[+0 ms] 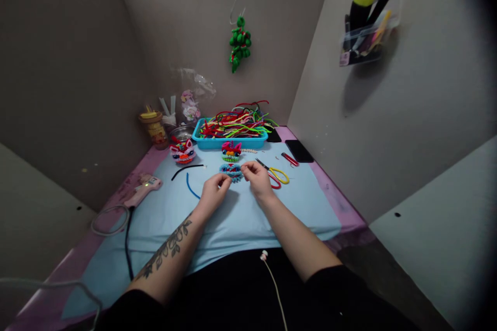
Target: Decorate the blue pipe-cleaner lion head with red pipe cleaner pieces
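L hand (pixel 214 192): in front of the blue piece (pixel 230 169), approx under its near R part; fingers drawn into a pinch, thumb agst index, hardly any gap; can't tell what, if anything, is btw the tips
R hand (pixel 257 178): fingers also pinched nearly closed, tips at the R end of the blue piece; can't tell if they grip its edge, a thin bit by it, or nothing
Blue piece: fuzzy blue w/ some red, just beyond the L fingers & to the L of the R fingers; long axis runs side to side, approx square to the forearms; R hand is nearer its R end, L hand nearer its front edge; can't tell if it's on the table (pixel 305 204) or slightly raised
Pink piece (pixel 232 152): right behind the blue one, apart from both hands
Red piece (pixel 182 153): back L, well apart from the fingers
Blue stem (pixel 188 184): on the table, L of the L hand, curved, one end near the knuckles
Black stem (pixel 186 167): bent, farther out than the blue stem
Scissors (pixel 269 168): open-handled, just R of the R hand, blades pointing away & L
Tray (pixel 229 144): behind the pieces, heaped w/ mixed-colour stems
Phone (pixel 298 151): back R, dark face up
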Motion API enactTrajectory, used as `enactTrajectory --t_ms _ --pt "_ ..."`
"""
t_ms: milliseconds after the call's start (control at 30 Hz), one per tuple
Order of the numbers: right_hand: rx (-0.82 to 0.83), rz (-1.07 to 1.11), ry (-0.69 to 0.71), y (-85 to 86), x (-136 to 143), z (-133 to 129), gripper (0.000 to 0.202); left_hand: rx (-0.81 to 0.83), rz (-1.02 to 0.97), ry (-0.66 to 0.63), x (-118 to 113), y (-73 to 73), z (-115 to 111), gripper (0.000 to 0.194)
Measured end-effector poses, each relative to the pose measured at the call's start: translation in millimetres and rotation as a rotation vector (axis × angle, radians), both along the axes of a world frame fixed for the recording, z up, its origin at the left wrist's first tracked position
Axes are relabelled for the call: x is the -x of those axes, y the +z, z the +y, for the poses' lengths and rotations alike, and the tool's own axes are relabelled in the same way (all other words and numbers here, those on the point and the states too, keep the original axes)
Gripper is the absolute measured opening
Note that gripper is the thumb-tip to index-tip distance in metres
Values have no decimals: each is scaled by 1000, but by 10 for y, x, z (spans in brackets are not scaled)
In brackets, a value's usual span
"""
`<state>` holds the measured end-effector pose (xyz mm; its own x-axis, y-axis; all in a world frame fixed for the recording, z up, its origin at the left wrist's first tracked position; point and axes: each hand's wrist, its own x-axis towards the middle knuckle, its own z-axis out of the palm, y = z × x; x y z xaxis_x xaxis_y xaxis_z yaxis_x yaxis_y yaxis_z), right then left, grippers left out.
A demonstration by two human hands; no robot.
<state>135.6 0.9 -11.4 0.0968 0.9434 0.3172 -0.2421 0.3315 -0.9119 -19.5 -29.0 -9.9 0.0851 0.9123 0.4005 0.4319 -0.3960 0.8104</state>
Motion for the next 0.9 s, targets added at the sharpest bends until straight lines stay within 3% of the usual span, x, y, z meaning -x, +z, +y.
enactTrajectory --t_ms 133,267,500,700,900 --pt "130 178 126 -6 -10 36 27 32 -79 74 33 45 9 23" --pt "188 303 203 -9 1 40 28 120 -148 25 28 64 8 26" --pt "217 259 326 -19 108 -24 29 170 -229 -7 -2 70 6 27" --pt "188 291 257 25 100 -27 28 187 -258 -2 24 18 43 27" --pt "148 159 234 -86 190 -1 23 180 -253 -36 1 18 30 27"
